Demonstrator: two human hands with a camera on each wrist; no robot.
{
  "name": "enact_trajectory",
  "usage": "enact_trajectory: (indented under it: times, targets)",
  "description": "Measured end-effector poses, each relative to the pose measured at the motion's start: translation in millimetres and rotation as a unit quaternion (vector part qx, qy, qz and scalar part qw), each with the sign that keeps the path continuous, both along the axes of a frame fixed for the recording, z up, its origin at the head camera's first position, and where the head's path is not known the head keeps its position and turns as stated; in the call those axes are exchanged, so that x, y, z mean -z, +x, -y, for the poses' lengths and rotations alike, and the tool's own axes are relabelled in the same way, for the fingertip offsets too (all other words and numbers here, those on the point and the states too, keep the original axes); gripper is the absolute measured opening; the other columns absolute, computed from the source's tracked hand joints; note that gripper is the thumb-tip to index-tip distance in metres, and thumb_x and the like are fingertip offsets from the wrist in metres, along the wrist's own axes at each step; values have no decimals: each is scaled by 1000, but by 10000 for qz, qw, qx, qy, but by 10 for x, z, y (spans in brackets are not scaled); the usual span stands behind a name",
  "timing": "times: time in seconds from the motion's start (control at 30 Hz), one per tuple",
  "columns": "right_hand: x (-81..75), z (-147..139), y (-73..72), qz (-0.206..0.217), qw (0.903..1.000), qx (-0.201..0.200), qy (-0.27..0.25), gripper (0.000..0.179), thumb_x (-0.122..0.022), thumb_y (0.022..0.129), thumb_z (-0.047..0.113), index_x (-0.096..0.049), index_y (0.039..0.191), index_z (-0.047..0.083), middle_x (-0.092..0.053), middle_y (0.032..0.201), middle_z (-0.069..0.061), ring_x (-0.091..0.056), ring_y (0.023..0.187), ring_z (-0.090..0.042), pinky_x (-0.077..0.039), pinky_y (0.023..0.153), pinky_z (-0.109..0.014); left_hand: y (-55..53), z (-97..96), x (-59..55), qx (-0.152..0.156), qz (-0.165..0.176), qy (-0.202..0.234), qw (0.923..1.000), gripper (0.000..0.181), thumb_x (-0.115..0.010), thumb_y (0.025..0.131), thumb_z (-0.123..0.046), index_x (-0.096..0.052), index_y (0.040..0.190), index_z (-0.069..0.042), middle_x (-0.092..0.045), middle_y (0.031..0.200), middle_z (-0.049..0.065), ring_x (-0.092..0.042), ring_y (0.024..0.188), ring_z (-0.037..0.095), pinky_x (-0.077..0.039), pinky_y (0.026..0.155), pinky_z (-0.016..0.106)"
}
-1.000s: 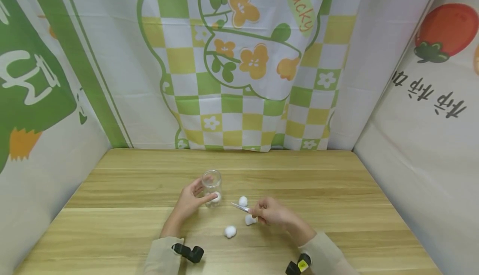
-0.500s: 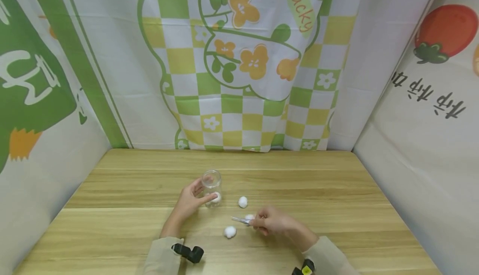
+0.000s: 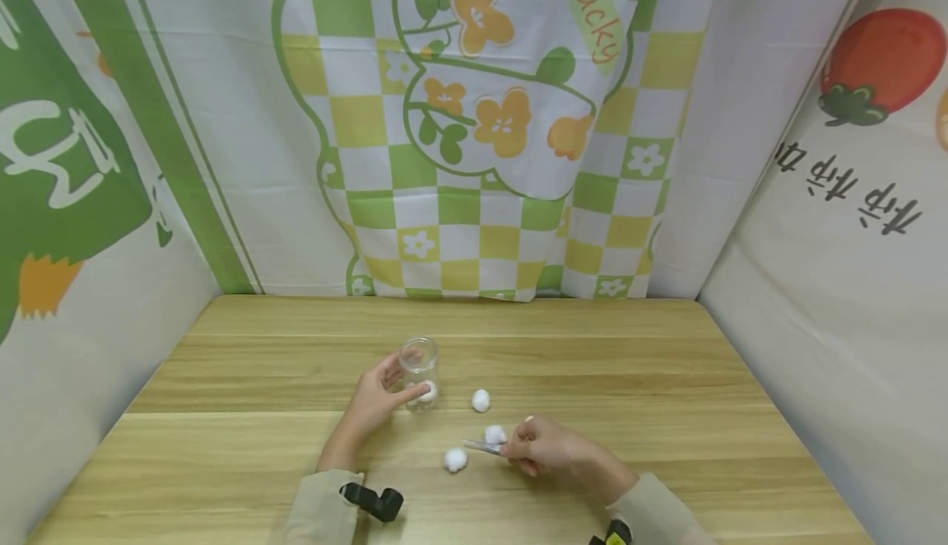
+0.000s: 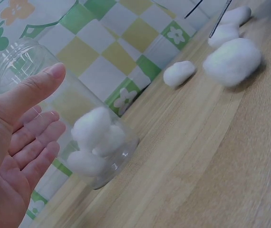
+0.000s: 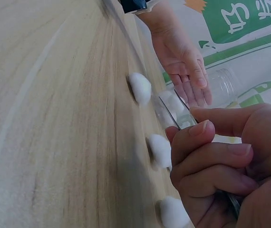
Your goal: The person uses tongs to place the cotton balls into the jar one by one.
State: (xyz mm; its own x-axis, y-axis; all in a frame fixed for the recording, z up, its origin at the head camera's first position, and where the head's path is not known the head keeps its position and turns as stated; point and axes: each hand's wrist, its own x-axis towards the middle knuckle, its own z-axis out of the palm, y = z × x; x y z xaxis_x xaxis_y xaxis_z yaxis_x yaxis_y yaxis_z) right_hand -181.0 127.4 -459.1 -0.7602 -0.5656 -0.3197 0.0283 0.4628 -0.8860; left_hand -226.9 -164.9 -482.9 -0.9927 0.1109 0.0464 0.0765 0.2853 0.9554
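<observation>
At lower centre, the jar (image 3: pixel 419 373) is loosely cupped by the left hand (image 3: pixel 374 398) and parted tweezers (image 3: pixel 485 446) are pinched by the right hand (image 3: pixel 548 444), seemingly aimed at a cotton ball (image 3: pixel 455 460) that should next be gripped.

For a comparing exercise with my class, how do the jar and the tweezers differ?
The jar is wide and see-through; the tweezers are slim and metallic. The jar stands upright, held by the left hand; the right hand pinches the tweezers. The jar contains cotton balls; the tweezers grip nothing. Both are held.
</observation>
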Motion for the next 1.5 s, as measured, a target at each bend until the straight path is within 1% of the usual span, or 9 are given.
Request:
enact_trajectory:
  times: [0.1, 0.33, 0.5, 0.67, 0.93, 1.1, 1.3, 1.4, 1.5]
  targets:
    - [12, -9, 11, -7, 10000, -65, -24, 36, -59, 94, 15, -57, 85, -19, -45, 46, 8, -29, 38, 0, -22, 37, -11, -1, -3, 6, -16, 25, 8, 10000, 68, -78, 80, -22, -48, 140, -12, -50, 146, 16, -46, 136, 39, -38, 117, 49]
    - [29, -41, 49, 208, 9997, -102, -99, 36, -59, 94, 15, -55, 87, -21, -45, 47, 8, -29, 38, 0, -22, 37, -11, -2, -9, 10, -80, 78, 24, 9999, 69, -79, 80, -20, -48, 140, -11, -49, 146, 17, -46, 136, 39, -38, 117, 50]
    - [38, -55, 67, 274, 9995, -141, -51, 33, -59, 94, 16, -56, 81, -14, -46, 47, 8, -29, 38, 1, -23, 37, -11, -8, -10, 16, -75, 63, 14, 10000, 69, -79, 80, -20, -48, 140, -11, -49, 147, 18, -47, 136, 38, -39, 117, 48]
    - [51, -51, 84, 396, 9991, -148, 11, 31, -60, 94, 19, -58, 79, -9, -46, 47, 7, -29, 38, 0, -23, 38, -11, -11, -6, 19, -58, 28, -20, 10000, 69, -79, 80, -20, -47, 141, -10, -48, 147, 19, -47, 136, 39, -38, 117, 49]
    - [82, -15, 121, 404, 9991, -136, -1, 32, -61, 93, 16, -56, 80, -14, -46, 46, 7, -27, 37, 0, -21, 36, -11, -7, -4, 23, -52, 47, -4, 10000, 69, -78, 80, -22, -48, 141, -12, -48, 147, 18, -46, 136, 39, -38, 117, 50]
    - [111, 9, 116, 443, 9989, -124, -2, 31, -61, 93, 16, -57, 78, -12, -46, 46, 7, -27, 36, 0, -20, 36, -11, -8, -2, 24, -26, 6, -13, 10000, 68, -78, 80, -21, -48, 141, -11, -48, 147, 18, -46, 136, 39, -38, 117, 49]
    - [152, 55, 107, 471, 9989, 50, -48, 31, -61, 92, 17, -57, 74, -7, -45, 45, 7, -25, 34, 1, -19, 35, -11, -14, -6, 25, -45, 26, 12, 10000, 69, -79, 80, -20, -48, 141, -10, -49, 146, 18, -47, 136, 39, -38, 117, 49]
    - [167, 77, 102, 499, 9986, 169, -32, 28, -62, 93, 17, -57, 72, -2, -45, 45, 7, -25, 35, 1, -19, 35, -11, -15, -6, 27, -60, 43, -1, 10000, 70, -78, 80, -20, -47, 141, -10, -49, 146, 18, -47, 136, 39, -39, 117, 49]
    - [185, 93, 97, 440, 9987, 266, -29, 26, -63, 92, 16, -57, 72, 0, -45, 45, 7, -27, 36, 1, -20, 35, -11, -15, -5, 28, -74, 52, -28, 10000, 70, -78, 80, -21, -46, 142, -10, -49, 146, 18, -47, 135, 39, -39, 116, 49]
